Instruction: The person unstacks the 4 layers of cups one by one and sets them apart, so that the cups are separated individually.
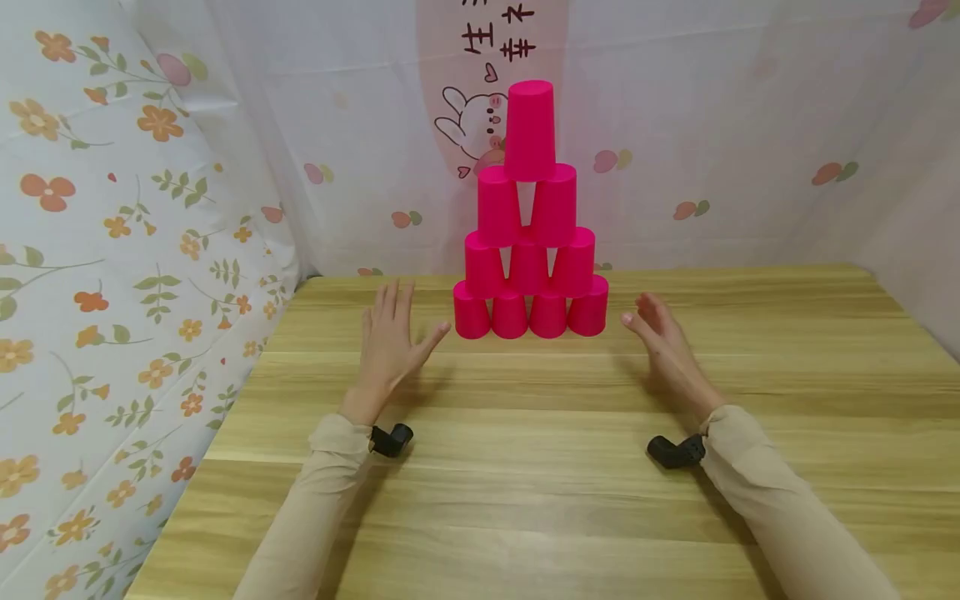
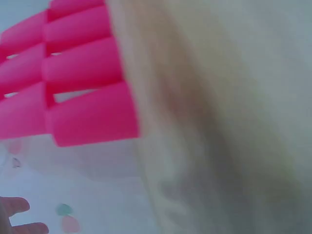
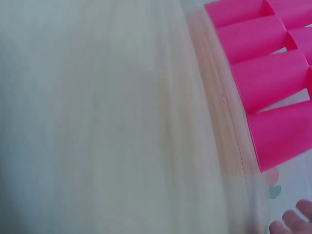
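Note:
A pyramid of bright pink cups [image 1: 528,267], all upside down, stands toward the back of the table, four tiers tall. Its bottom row holds several cups, and a single cup [image 1: 531,133] tops it. To the left of the base, my left hand [image 1: 390,346] is spread with its thumb out toward the stack, apart from it. My right hand [image 1: 671,354] is on the other side, fingers relaxed and apart from the cups. Fingertips [image 2: 31,228] show at the lower left of the left wrist view; in the right wrist view, fingertips [image 3: 295,220] show at the lower right.
Under the stack lies a wood-grain table [image 1: 510,500]. A white printed curtain [image 1: 352,108] hangs behind it, and a floral cloth [image 1: 112,333] hangs on the left. Each wrist carries a small black camera [image 1: 392,440].

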Available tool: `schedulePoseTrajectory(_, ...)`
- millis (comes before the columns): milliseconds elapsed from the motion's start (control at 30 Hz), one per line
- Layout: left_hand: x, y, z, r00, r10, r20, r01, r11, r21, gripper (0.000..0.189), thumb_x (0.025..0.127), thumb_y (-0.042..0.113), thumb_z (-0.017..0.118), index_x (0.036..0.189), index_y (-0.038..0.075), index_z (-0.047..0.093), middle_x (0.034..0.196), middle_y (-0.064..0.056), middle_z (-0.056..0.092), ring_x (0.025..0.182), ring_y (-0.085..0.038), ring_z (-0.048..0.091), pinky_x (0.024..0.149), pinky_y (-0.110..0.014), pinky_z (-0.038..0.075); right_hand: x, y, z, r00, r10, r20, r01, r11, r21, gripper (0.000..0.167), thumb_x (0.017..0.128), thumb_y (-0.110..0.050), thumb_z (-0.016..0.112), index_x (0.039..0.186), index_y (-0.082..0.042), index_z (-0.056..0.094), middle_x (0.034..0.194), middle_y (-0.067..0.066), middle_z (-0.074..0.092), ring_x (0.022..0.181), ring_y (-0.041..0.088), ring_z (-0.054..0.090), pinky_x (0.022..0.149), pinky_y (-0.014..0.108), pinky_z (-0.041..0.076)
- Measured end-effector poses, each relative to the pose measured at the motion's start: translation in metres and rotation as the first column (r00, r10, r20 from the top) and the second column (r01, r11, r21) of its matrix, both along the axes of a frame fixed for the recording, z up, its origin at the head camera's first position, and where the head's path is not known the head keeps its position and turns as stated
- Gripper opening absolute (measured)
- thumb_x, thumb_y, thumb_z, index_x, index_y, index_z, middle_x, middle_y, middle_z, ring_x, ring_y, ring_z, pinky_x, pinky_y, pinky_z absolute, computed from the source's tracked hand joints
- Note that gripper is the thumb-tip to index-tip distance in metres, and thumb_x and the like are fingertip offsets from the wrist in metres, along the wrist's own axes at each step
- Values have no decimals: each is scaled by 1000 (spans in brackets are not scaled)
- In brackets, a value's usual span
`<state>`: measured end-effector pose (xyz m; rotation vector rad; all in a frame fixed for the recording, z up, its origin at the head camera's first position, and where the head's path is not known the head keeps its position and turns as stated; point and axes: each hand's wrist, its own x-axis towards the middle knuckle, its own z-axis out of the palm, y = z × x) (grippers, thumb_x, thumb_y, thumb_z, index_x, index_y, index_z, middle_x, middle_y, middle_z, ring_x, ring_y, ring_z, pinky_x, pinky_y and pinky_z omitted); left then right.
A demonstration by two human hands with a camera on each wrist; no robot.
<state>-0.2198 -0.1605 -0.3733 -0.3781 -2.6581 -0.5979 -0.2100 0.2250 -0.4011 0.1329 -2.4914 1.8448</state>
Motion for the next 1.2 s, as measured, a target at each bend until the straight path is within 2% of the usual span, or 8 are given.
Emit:
schedulePoseTrajectory(200,-2,10,27,978,-82,-193,119,975,187,82,85,63,46,137,1,40,139,-17,41,128,-31,36,104,-51,28,-9,-12,-13,998,-54,-29,50,991,-122,74,92,-25,57,145,5,14,147,23,23,135,35,22,109,45,20)
schedulePoseTrajectory(367,-3,24,48,966,-135,-221,207,917,342,70,84,41,62,138,3,39,138,-11,43,127,-24,39,103,-42,33,-12,-20,-21,995,-66,-78,54,988,-145,74,89,-18,63,143,6,19,145,24,28,134,34,27,109,41,22)
schedulePoseTrajectory(533,-6,41,62,968,-137,-208,213,888,407,66,83,35,66,136,3,43,135,-9,47,123,-21,41,100,-40,35,-9,-26,-16,991,-85,-104,73,991,-112,74,86,-15,66,142,7,23,142,26,31,132,36,29,108,44,23)
schedulePoseTrajectory(600,-7,48,69,978,-128,-167,193,861,471,63,83,36,66,135,6,45,133,-5,49,121,-19,42,99,-38,36,-7,-29,-13,990,-92,-106,81,991,-103,73,86,-14,66,141,8,24,142,26,32,132,37,30,108,46,23)
schedulePoseTrajectory(700,-9,61,82,983,-122,-136,179,796,578,56,84,34,66,131,8,49,130,0,51,118,-15,44,97,-35,36,-8,-29,-14,989,-97,-111,91,994,-61,73,86,-18,66,141,8,24,142,25,33,131,37,31,107,46,25)
schedulePoseTrajectory(800,-13,75,97,977,-128,-169,207,752,626,52,83,31,68,127,8,52,126,0,53,116,-13,45,97,-31,36,-13,-28,-22,988,-97,-121,97,995,-3,74,87,-22,66,142,5,25,143,22,35,131,34,34,106,44,27)
schedulePoseTrajectory(967,-19,98,111,960,-125,-249,257,745,616,53,82,26,69,127,4,52,126,-5,54,117,-12,44,97,-29,35,-19,-27,-31,985,-102,-142,112,991,70,73,87,-24,66,142,3,28,142,19,37,129,31,38,105,41,30)
schedulePoseTrajectory(1200,-25,115,111,949,-64,-309,254,736,628,50,82,23,68,125,1,53,124,-8,53,115,-13,42,96,-29,35,-19,-29,-33,981,-98,-169,117,988,104,66,86,-20,68,138,5,36,135,22,44,125,33,43,104,40,32)
